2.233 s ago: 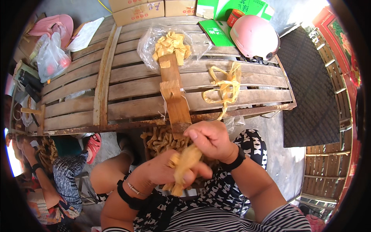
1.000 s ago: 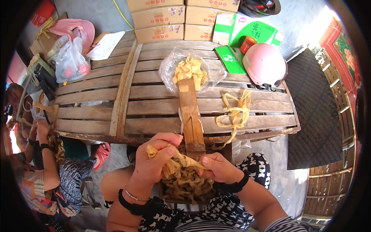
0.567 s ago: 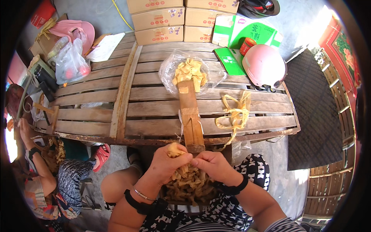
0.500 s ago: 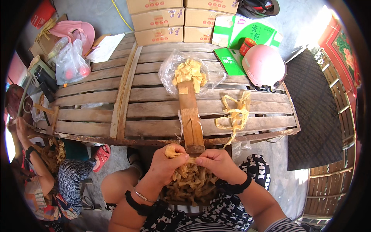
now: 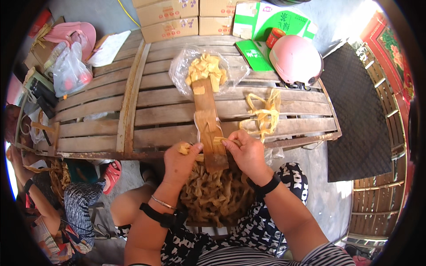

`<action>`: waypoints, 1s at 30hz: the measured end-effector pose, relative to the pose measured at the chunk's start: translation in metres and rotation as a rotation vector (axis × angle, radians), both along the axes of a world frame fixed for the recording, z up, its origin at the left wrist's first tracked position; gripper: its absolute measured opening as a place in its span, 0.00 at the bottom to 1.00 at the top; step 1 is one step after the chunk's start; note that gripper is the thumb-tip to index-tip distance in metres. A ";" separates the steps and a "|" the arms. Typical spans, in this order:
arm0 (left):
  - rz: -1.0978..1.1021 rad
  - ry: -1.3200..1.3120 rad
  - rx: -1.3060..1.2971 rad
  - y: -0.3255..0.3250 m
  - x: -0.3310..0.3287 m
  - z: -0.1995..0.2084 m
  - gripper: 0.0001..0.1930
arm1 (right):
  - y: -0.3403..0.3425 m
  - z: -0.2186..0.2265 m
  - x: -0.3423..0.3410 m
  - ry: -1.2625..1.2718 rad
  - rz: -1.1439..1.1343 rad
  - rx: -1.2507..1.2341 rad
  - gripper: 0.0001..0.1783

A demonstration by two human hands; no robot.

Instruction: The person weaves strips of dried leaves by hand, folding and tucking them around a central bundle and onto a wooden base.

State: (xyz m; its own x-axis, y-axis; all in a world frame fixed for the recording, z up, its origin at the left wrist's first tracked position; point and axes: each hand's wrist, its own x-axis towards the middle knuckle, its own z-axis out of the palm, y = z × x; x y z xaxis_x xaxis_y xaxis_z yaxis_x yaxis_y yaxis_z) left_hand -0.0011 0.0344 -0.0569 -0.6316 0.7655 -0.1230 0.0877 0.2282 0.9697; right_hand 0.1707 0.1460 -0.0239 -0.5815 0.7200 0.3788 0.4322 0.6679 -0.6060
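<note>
A narrow wooden board (image 5: 205, 119) juts from the slatted table toward me, with a groove near its end. My right hand (image 5: 248, 153) is closed, pinching a flat yellow strip (image 5: 218, 140) against the board's right side. Left of the board, my left hand (image 5: 176, 163) is curled around a crumpled bunch of the same yellowish strip (image 5: 184, 148), thumb near the board. Below both hands lies a heap of twisted tan strips (image 5: 217, 195) between my knees. At the board's far end, small folded yellow pieces (image 5: 206, 70) sit in a clear plastic bag (image 5: 178, 73).
Loose yellow ribbon-like strips (image 5: 267, 113) lie on the slatted table (image 5: 164, 116) at right. A pink helmet (image 5: 296, 57), red can (image 5: 275, 37) and green carton (image 5: 284, 22) stand behind. Cardboard boxes (image 5: 171, 29) line the back. Another person's arm (image 5: 44, 201) is at far left.
My hands have moved from the board's near end up to its two sides, farther apart. The right hand now holds the strip over the board. The whole view has shifted slightly.
</note>
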 end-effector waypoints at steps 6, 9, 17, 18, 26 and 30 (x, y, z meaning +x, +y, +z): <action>-0.197 0.052 0.232 -0.024 0.021 0.033 0.06 | -0.024 0.027 0.009 0.164 0.416 0.000 0.08; -0.203 -0.551 0.039 -0.035 0.041 0.042 0.06 | -0.030 0.039 0.010 0.198 0.592 -0.213 0.06; -0.988 -0.908 -0.043 -0.051 0.035 0.088 0.13 | -0.025 0.050 0.017 0.202 0.601 -0.575 0.11; -0.900 -0.791 0.002 -0.048 0.026 0.095 0.13 | -0.027 0.044 0.018 0.166 0.538 -0.690 0.13; -0.609 0.788 0.260 -0.038 0.021 0.068 0.14 | -0.053 0.049 0.016 0.235 0.404 -1.882 0.07; -0.323 0.895 0.379 -0.040 0.028 0.065 0.11 | -0.058 0.036 0.011 0.481 0.359 -1.756 0.07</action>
